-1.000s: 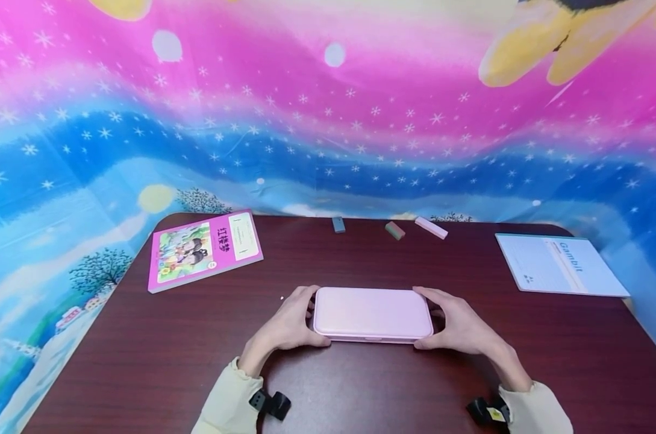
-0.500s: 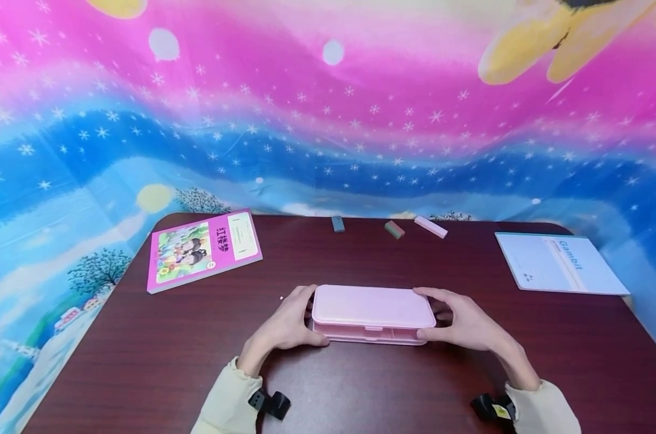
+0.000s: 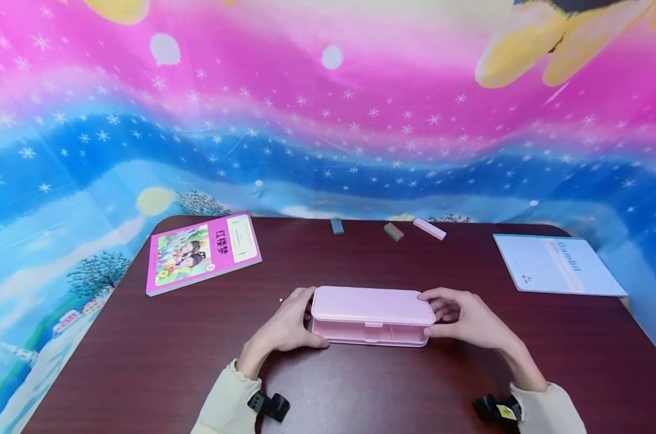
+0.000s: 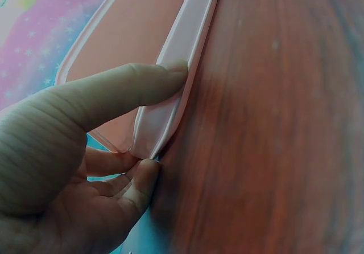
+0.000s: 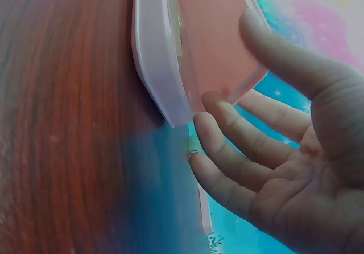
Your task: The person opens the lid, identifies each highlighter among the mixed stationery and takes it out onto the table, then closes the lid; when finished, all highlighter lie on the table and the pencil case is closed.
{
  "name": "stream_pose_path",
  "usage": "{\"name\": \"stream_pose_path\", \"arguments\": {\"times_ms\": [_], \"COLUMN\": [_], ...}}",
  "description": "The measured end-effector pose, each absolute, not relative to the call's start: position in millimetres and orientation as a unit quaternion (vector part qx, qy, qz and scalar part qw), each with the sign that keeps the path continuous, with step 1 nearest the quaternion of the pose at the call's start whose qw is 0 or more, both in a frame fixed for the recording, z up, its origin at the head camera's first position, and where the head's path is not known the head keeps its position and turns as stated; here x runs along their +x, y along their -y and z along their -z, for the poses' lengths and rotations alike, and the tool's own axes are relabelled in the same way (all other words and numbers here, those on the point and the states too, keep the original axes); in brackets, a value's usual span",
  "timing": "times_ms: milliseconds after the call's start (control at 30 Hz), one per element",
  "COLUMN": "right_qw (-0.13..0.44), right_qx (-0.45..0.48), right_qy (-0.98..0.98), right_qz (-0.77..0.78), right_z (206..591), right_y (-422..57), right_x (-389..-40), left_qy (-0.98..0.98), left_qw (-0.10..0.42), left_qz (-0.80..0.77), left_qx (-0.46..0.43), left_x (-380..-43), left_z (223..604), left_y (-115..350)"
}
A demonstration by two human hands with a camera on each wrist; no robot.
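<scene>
A pink pencil case (image 3: 373, 306) lies on the dark wooden table, its lid raised partway at the front and a gap showing below it. At the case's left end, my left hand (image 3: 288, 322) grips the base (image 4: 176, 43), thumb on the front wall and fingers round the back corner. My right hand (image 3: 471, 318) holds the right end of the lid (image 5: 219, 37) with its thumb at the lid's front edge and fingers behind. A pale strip shows inside the case in the right wrist view; what it is stays unclear.
Toward the back left lies a pink book (image 3: 204, 252), and a pale notebook (image 3: 559, 264) is at the right. Along the far edge are a grey-blue block (image 3: 337, 226), a green-and-brown block (image 3: 393, 231) and a pale pink bar (image 3: 429, 228). A patterned cloth (image 3: 328, 132) hangs behind.
The pencil case was closed a second ago; its front lid edge has since risen. My right hand has moved up slightly and to the right with the lid. My left hand has stayed put.
</scene>
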State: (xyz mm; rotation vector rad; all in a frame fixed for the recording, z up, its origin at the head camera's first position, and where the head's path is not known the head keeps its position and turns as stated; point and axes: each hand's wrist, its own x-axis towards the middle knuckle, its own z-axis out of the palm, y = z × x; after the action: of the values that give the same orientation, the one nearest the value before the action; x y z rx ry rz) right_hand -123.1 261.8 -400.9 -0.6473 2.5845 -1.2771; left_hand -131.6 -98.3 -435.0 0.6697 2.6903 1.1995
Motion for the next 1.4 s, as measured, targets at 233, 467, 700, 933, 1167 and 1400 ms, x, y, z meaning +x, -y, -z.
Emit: {"name": "stream_pose_path", "arguments": {"times_ms": [233, 467, 700, 933, 1167, 1400], "right_qw": [0.086, 0.072, 0.073, 0.111, 0.106, 0.092], "right_qx": [-0.199, -0.163, -0.153, -0.1, -0.032, 0.01], "right_qy": [-0.853, -0.872, -0.865, -0.831, -0.837, -0.854], "right_qz": [0.475, 0.456, 0.472, 0.536, 0.535, 0.511], "right_z": [402.9, 398.0, 394.9, 395.9, 396.6, 403.4], "right_y": [-261.0, -261.5, -263.0, -260.5, -256.9, -251.0], "right_x": [-126.3, -132.1, -149.0, -163.3, -176.1, -187.4], "left_qy": [-0.891, -0.887, -0.881, -0.882, -0.882, -0.883], "left_qw": [0.062, 0.061, 0.076, 0.078, 0.08, 0.091], "left_qz": [-0.395, -0.398, -0.413, -0.413, -0.415, -0.412], "left_qx": [0.215, 0.226, 0.219, 0.212, 0.21, 0.206], "left_x": [-130.7, -132.6, -132.7, -132.1, -132.3, -132.4], "left_z": [435.2, 433.7, 432.6, 432.5, 432.7, 433.1], "left_y": [98.6, 96.9, 96.3, 97.6, 97.7, 97.4]}}
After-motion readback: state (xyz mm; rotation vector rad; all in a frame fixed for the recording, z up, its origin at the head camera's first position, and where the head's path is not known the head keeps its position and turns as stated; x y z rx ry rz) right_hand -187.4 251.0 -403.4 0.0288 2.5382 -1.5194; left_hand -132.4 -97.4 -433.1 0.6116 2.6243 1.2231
